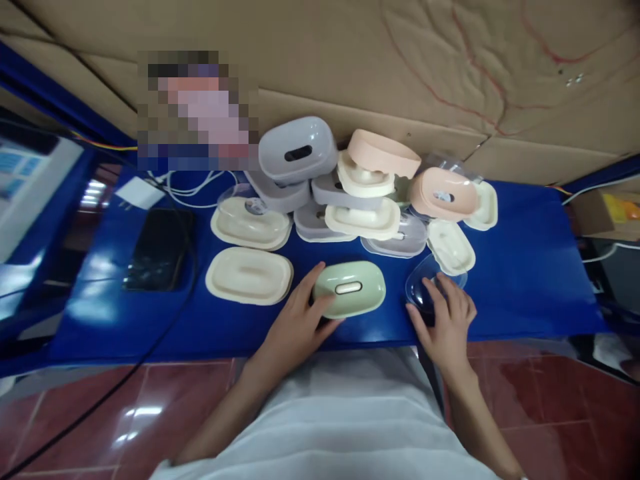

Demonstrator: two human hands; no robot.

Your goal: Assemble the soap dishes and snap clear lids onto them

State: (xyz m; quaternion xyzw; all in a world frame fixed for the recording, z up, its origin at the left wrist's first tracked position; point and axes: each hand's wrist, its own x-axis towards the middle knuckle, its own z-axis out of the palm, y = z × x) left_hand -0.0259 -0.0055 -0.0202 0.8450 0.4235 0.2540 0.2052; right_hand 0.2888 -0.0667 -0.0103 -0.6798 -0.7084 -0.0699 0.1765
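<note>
A pale green soap dish point(370, 299) with a slot in its middle lies near the front edge of the blue table. My left hand point(300, 307) holds its left end, with the thumb over the rim and the other fingers around the side. To the right, a clear plastic lid point(419, 283) rests on the table. My right hand point(445, 310) grips it from above, thumb on the near side and fingers over the top. Left of the green dish sits a flat cream tray point(247, 275), apart from my left hand.
Behind my hands is a pile with a grey soap dish point(320, 143), a peach dish point(435, 190) and several cream trays point(363, 219). A black phone-like slab point(159, 250), a white charger point(140, 193) and cables lie on the left of the blue table point(530, 280). Cardboard point(325, 60) stands behind.
</note>
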